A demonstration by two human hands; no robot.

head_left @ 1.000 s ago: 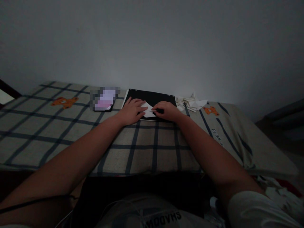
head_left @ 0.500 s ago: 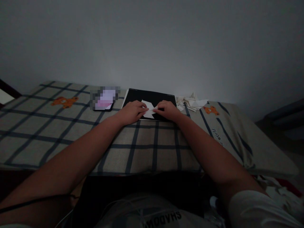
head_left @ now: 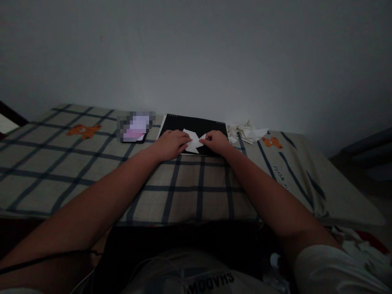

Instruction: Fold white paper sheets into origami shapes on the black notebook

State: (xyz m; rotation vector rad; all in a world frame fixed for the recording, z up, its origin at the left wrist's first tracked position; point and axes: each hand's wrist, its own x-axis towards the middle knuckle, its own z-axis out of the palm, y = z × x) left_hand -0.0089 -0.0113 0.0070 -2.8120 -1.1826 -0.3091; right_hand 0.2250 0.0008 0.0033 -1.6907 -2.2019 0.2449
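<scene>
A small folded white paper (head_left: 193,142) lies on a black board (head_left: 196,124) at the far side of a checked cloth. My left hand (head_left: 170,144) rests on the paper's left part, fingers bent and pressing it down. My right hand (head_left: 216,142) pinches the paper's right flap between thumb and fingers. Both hands sit close together over the board.
A phone with a lit screen (head_left: 134,128) lies left of the board. A heap of folded white papers (head_left: 246,132) sits to the right of it. The checked cloth (head_left: 92,167) with orange bear prints covers the surface up to a plain wall (head_left: 196,53).
The paper's right flap has been opened out to the right, so the white shape now shows wider between my hands. My right hand has shifted slightly right.
</scene>
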